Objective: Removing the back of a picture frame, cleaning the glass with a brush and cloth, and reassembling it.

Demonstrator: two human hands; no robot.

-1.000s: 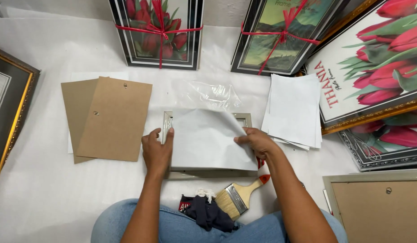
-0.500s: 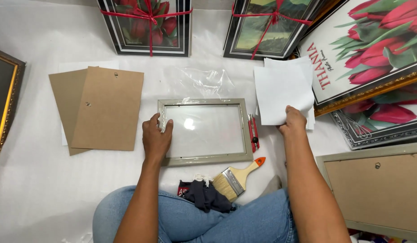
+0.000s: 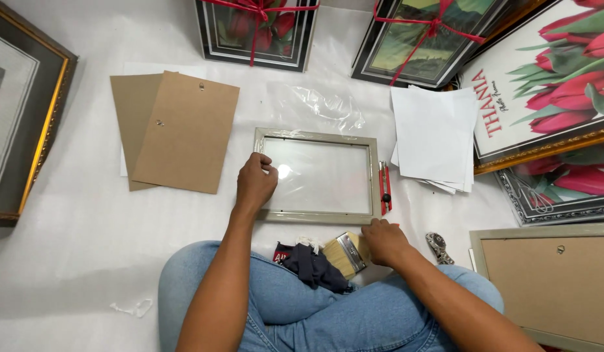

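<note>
While on frame (image 3: pixel 318 176), left hand (image 3: pixel 256 182)

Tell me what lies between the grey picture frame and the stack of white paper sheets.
In the head view, a red utility knife lies on the white floor covering between the grey picture frame and the stack of white sheets, close against the frame's right edge.

A white sheet (image 3: pixel 67 261) covers the floor, ringed by framed pictures (image 3: pixel 256 29) under even, bright indoor light.
</note>
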